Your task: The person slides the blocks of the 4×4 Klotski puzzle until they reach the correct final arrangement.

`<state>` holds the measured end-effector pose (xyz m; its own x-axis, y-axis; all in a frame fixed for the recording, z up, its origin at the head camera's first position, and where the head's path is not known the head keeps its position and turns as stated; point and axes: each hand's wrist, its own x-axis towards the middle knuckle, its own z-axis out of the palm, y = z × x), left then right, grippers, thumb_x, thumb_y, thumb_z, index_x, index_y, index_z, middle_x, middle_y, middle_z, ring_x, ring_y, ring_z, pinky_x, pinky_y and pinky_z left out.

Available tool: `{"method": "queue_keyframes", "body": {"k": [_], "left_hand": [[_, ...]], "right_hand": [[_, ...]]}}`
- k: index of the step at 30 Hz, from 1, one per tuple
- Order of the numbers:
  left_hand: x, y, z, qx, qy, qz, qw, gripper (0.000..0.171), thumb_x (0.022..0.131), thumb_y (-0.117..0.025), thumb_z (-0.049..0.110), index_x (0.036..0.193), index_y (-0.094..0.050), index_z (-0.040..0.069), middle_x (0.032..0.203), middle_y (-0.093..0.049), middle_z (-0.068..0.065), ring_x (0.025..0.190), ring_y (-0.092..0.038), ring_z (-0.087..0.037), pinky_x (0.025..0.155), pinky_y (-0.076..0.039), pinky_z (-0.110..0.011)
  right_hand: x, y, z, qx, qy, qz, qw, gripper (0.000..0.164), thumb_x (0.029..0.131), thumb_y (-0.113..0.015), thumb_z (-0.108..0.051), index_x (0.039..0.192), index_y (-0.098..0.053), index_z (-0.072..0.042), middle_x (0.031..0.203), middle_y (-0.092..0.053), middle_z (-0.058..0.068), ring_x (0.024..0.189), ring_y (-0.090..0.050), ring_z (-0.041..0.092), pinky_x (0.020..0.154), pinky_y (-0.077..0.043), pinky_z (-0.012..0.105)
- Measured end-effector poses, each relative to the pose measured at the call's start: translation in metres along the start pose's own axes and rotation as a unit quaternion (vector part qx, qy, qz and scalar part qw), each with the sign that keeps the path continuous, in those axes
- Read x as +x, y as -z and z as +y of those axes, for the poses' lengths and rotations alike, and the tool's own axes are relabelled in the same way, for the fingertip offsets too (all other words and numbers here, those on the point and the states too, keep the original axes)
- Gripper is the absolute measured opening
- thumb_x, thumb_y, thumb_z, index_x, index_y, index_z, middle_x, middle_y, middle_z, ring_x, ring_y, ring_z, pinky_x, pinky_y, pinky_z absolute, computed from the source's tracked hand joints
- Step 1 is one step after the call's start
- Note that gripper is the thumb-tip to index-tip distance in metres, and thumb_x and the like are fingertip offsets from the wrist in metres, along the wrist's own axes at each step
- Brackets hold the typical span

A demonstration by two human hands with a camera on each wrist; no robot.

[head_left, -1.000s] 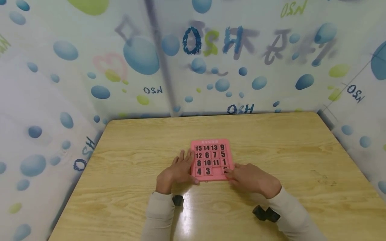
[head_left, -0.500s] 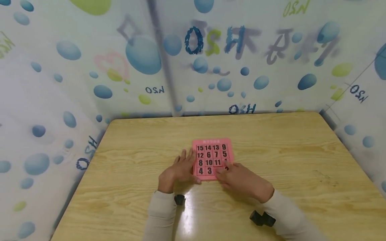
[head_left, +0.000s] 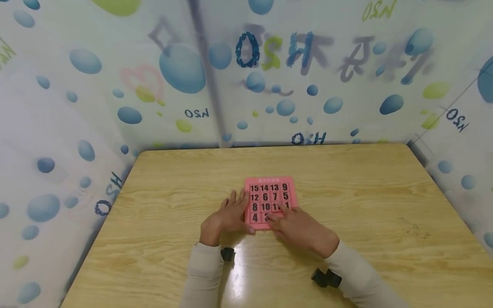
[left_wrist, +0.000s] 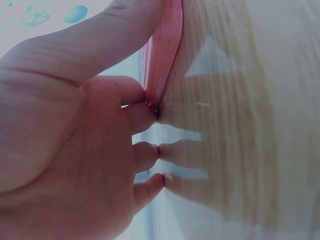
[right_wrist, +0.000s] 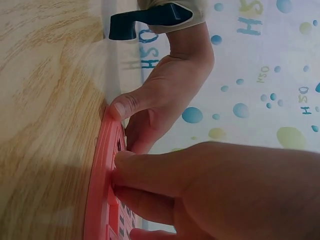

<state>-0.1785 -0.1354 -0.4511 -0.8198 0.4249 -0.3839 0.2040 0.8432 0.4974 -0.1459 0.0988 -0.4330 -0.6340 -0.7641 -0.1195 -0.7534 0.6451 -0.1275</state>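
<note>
A pink sliding number puzzle (head_left: 268, 197) with black-numbered square tiles lies flat on the wooden table. At its left side is my left hand (head_left: 226, 219), fingers spread and fairly straight, thumb against the near left corner. The left wrist view shows the thumb along the pink frame (left_wrist: 167, 47) and the other fingertips down on the tabletop. My right hand (head_left: 302, 231) reaches over the near right part, its fingertips on the bottom row by the 3 tile. Seen from the right wrist, thumb and forefinger of the right hand (right_wrist: 230, 187) touch the puzzle's face. The bottom row's right end is hidden beneath that hand.
The wooden table (head_left: 185, 184) reaches back to a wall (head_left: 327, 72) patterned with blue and green bubbles. Similar walls flank it on both sides. Dark wrist cameras (head_left: 326, 278) sit below both cuffs, close over the tabletop.
My right hand has slid left along the puzzle's bottom row, from its right edge to the 3 tile, and now covers the gap seen there earlier. My left hand keeps its place.
</note>
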Motion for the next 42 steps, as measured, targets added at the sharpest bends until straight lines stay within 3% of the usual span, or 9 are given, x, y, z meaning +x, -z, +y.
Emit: {"method": "queue_keyframes", "body": {"k": [6, 15, 36, 42], "left_hand": [[0.002, 0.001, 0.000, 0.002, -0.007, 0.000, 1.0000, 0.117, 0.080, -0.081, 0.039, 0.159, -0.003, 0.002, 0.165, 0.005, -0.019, 0.150, 0.011, -0.041, 0.123, -0.002, -0.056], [0.001, 0.000, -0.001, 0.007, 0.006, -0.010, 0.9999, 0.118, 0.080, -0.081, 0.041, 0.159, -0.001, 0.003, 0.165, 0.007, -0.017, 0.151, 0.012, -0.040, 0.123, -0.001, -0.054], [0.001, 0.001, 0.001, -0.005, 0.010, -0.008, 0.9999, 0.118, 0.079, -0.082, 0.038, 0.159, -0.002, 0.005, 0.166, 0.006, -0.015, 0.151, 0.013, -0.037, 0.123, 0.000, -0.054], [-0.001, 0.001, 0.001, -0.003, 0.010, -0.009, 0.9999, 0.116, 0.081, -0.081, 0.039, 0.159, -0.003, 0.003, 0.166, 0.006, -0.016, 0.151, 0.012, -0.038, 0.123, 0.000, -0.053]], "right_hand": [[-0.001, 0.003, 0.004, 0.037, -0.036, -0.020, 0.998, 0.039, 0.101, -0.055, -0.027, 0.136, -0.061, -0.010, 0.140, -0.060, 0.007, 0.135, -0.047, 0.040, 0.106, -0.043, 0.057], [-0.006, 0.006, 0.005, 0.067, -0.058, -0.030, 0.996, 0.038, 0.101, -0.056, -0.025, 0.136, -0.062, -0.012, 0.140, -0.060, 0.008, 0.136, -0.047, 0.039, 0.103, -0.044, 0.057], [-0.010, 0.015, 0.009, 0.041, -0.060, -0.042, 0.996, 0.035, 0.099, -0.058, -0.022, 0.130, -0.066, -0.009, 0.131, -0.067, 0.009, 0.125, -0.058, 0.036, 0.096, -0.049, 0.053], [-0.002, 0.015, -0.001, -0.009, -0.026, -0.003, 1.000, 0.036, 0.098, -0.061, -0.025, 0.130, -0.065, -0.009, 0.132, -0.066, 0.007, 0.126, -0.056, 0.037, 0.097, -0.050, 0.053]]}}
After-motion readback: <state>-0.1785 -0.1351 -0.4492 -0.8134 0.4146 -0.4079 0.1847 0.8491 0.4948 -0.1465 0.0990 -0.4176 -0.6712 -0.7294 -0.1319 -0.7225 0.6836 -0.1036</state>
